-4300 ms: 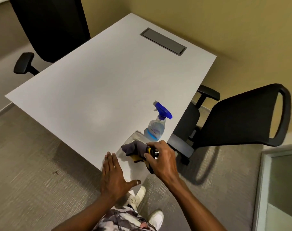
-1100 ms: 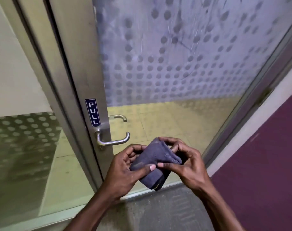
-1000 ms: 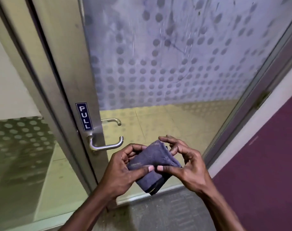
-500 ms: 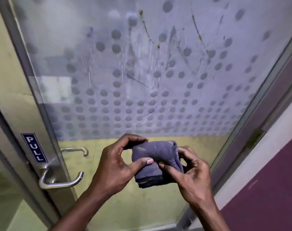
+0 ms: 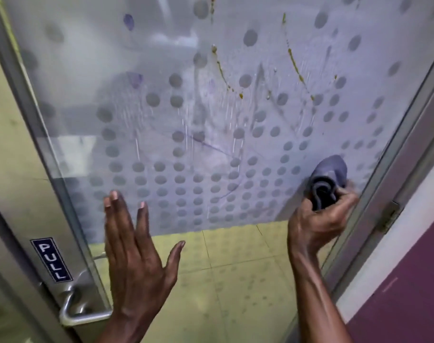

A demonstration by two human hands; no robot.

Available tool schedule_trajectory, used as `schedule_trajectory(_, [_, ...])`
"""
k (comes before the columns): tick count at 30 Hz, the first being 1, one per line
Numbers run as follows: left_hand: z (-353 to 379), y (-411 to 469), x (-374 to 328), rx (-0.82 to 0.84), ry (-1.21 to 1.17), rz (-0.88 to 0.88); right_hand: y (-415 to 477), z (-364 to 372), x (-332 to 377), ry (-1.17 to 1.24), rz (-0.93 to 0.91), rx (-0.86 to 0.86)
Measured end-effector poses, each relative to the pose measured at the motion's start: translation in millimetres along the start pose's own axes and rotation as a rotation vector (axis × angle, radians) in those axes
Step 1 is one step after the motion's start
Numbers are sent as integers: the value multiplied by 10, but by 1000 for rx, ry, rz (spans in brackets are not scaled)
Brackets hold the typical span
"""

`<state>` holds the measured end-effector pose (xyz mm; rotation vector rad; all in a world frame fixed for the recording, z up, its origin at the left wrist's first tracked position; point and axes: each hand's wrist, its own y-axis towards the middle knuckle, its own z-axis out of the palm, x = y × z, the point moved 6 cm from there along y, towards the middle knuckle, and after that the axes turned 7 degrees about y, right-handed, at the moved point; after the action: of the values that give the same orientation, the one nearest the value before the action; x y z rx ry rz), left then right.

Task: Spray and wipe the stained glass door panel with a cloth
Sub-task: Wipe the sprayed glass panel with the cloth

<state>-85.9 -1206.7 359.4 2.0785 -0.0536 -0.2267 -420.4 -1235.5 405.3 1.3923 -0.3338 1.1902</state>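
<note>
Head view. Nearest, the left hand (image 5: pixel 136 256) is held flat with straight, spread fingers before the lower glass, gripping nothing; whether it touches cannot be told. The right hand (image 5: pixel 317 219) has its fingers curled round a rolled grey-blue cloth (image 5: pixel 331 174), whose upper end lies at the dotted, frosted band of the glass door panel (image 5: pixel 161 95), low and near the right edge. Thin wet runs (image 5: pixel 186 134) streak the band, so spraying is judged done and wiping just begun. Risks: the bunched cloth offers little contact and may smear the brown streaks (image 5: pixel 295 65) and purple marks (image 5: pixel 134 79) higher up; the runs may reach the clear glass below; a bracing palm may leave prints. Surroundings: the metal frame (image 5: pixel 409 144) and its latch plate (image 5: pixel 390 216) crowd the cloth's right; the lever handle (image 5: pixel 77 315) and PULL label (image 5: pixel 51 259) lie beside the left hand.
</note>
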Motion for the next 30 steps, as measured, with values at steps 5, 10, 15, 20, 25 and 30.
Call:
schedule_trajectory(5, [57, -41, 583, 31, 92, -47, -689, 464, 155, 81, 32, -1])
schedule_trajectory(10, [146, -5, 874, 66, 119, -23, -1639, 741, 374, -21, -435, 260])
schedule_trajectory(15, [243, -24, 956, 65, 125, 14, -2099, 773, 235, -189, -816, 581])
schedule_trajectory(20, [283, -54, 1043, 48, 143, 67, -1471, 580, 311, -166, -529, 281])
schedule_trajectory(25, [260, -66, 1091, 71, 141, 101, -1429, 818, 663, -34, -223, -5])
schedule_trajectory(30, [239, -81, 1116, 64, 160, 111, -2626, 1233, 989, -165, -658, 401])
